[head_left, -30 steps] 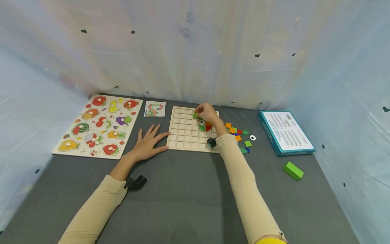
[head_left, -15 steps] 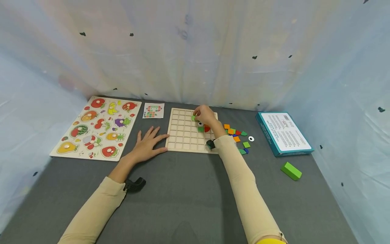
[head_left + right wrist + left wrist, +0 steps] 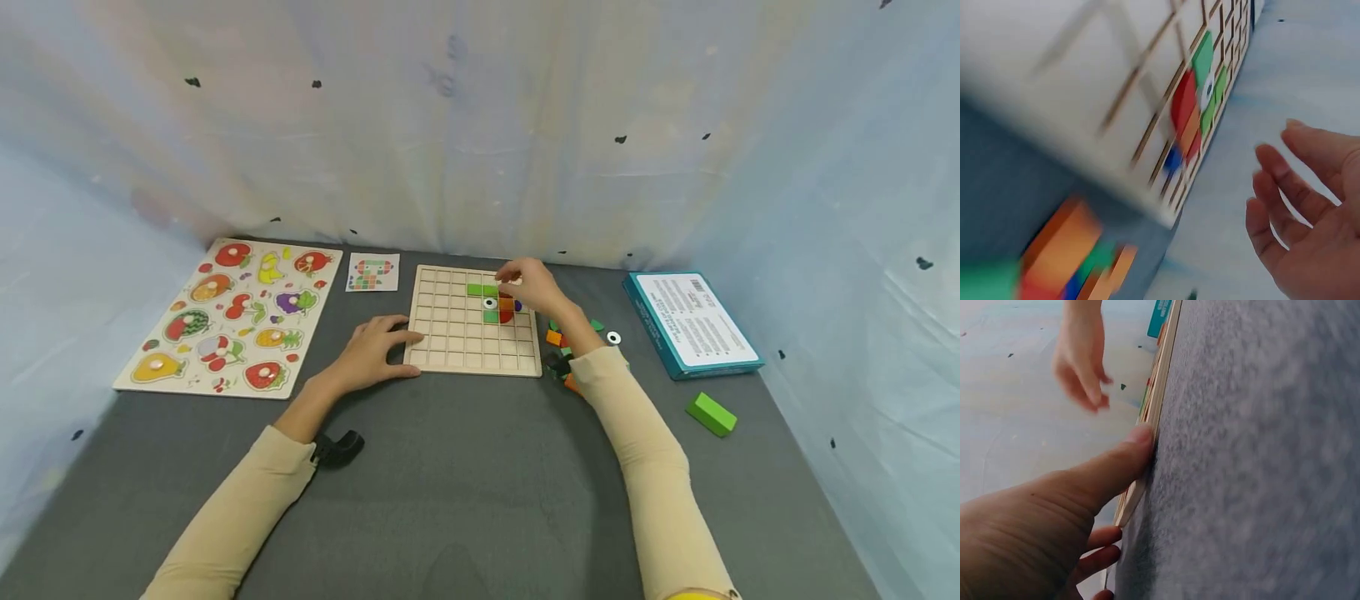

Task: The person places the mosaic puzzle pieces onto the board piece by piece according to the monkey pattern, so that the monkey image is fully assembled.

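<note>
At the front left corner of the wooden grid board (image 3: 450,333), my left hand (image 3: 367,354) holds the board, thumb on the front edge and bent fingers at the left side; the corner shows between them in the left wrist view. Above the board's back right part hovers my right hand (image 3: 534,287), its fingers (image 3: 1272,206) loosely bent around nothing. Light green squares (image 3: 482,290), a white ring piece (image 3: 490,303), a darker green square (image 3: 491,317), an orange piece (image 3: 507,305), a red piece (image 3: 506,317) and a blue piece (image 3: 1173,160) lie in the grid.
Loose coloured pieces (image 3: 553,337) lie right of the board, partly hidden by my right arm. A small pattern card (image 3: 372,272) and a fruit puzzle board (image 3: 232,317) are on the left. A teal box (image 3: 693,325) and a green block (image 3: 712,414) are on the right.
My right hand has let go of a light green square, now in the grid, and moved right and up. My left hand's spread fingers have drawn in around the board's corner.
</note>
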A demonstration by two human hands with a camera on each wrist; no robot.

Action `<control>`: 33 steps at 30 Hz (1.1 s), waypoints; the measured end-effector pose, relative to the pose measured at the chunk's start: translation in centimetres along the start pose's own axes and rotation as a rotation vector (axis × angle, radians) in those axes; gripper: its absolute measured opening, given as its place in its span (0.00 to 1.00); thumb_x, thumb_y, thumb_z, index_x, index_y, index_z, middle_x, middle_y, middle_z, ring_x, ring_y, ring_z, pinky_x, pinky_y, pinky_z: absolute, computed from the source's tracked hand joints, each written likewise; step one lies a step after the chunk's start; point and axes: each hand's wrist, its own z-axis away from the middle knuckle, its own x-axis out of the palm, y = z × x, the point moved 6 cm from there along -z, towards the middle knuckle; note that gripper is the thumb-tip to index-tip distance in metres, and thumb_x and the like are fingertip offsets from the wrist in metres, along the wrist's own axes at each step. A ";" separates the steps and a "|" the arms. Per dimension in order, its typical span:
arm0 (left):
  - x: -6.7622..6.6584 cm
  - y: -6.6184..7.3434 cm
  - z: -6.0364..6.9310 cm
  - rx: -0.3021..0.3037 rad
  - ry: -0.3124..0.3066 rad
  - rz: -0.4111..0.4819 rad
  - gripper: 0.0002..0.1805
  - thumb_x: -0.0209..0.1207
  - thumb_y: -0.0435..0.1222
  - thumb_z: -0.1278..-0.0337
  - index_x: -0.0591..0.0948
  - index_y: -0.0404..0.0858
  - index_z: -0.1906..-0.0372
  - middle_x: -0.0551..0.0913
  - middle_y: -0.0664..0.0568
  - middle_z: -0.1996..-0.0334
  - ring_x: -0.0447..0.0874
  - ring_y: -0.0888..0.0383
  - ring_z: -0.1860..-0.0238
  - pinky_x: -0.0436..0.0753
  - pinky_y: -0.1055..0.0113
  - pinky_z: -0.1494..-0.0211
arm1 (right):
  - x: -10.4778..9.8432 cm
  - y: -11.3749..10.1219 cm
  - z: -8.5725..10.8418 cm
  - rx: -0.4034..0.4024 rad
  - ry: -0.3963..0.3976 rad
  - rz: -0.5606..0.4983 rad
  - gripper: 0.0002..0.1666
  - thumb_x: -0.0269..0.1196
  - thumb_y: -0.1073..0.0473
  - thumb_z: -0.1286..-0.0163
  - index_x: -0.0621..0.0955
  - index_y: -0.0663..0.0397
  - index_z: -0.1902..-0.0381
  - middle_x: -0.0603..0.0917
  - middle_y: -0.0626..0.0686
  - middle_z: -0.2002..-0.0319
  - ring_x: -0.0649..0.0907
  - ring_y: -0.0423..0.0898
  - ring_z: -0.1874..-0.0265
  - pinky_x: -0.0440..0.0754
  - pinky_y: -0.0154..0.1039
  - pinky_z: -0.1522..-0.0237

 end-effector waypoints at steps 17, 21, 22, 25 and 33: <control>0.3 0.1 0.1 -0.021 0.021 0.118 0.34 0.73 0.50 0.48 0.80 0.42 0.36 0.64 0.36 0.30 0.61 0.36 0.34 0.61 0.36 0.36 | -4.4 9.5 14.8 0.153 -0.058 0.125 0.12 0.68 0.68 0.35 0.84 0.69 0.55 0.78 0.64 0.60 0.75 0.56 0.64 0.74 0.47 0.61; 0.3 0.1 0.3 -0.013 0.030 0.126 0.34 0.73 0.49 0.48 0.80 0.41 0.36 0.64 0.36 0.30 0.61 0.36 0.35 0.62 0.36 0.37 | -4.3 10.0 15.0 0.174 -0.067 0.113 0.10 0.69 0.67 0.35 0.83 0.69 0.58 0.75 0.63 0.63 0.73 0.56 0.65 0.71 0.46 0.62; 0.3 0.1 0.2 -0.010 0.031 0.128 0.34 0.73 0.49 0.48 0.80 0.42 0.36 0.64 0.36 0.30 0.61 0.36 0.35 0.62 0.36 0.37 | -4.4 10.1 15.1 0.186 -0.067 0.113 0.10 0.69 0.67 0.35 0.82 0.69 0.59 0.75 0.63 0.64 0.72 0.55 0.65 0.70 0.46 0.62; 0.2 0.1 0.1 -0.008 0.030 0.132 0.34 0.73 0.49 0.48 0.80 0.42 0.36 0.64 0.36 0.30 0.61 0.36 0.35 0.61 0.36 0.37 | -4.6 10.3 15.1 0.219 -0.075 0.118 0.10 0.69 0.66 0.35 0.80 0.68 0.61 0.75 0.61 0.66 0.72 0.53 0.66 0.69 0.45 0.63; 0.3 0.0 0.2 -0.009 0.029 0.127 0.34 0.73 0.50 0.48 0.80 0.42 0.36 0.64 0.36 0.29 0.61 0.36 0.35 0.62 0.36 0.37 | -4.4 7.7 11.1 0.166 -0.022 -0.002 0.05 0.64 0.70 0.31 0.80 0.67 0.59 0.81 0.59 0.66 0.78 0.52 0.71 0.78 0.41 0.67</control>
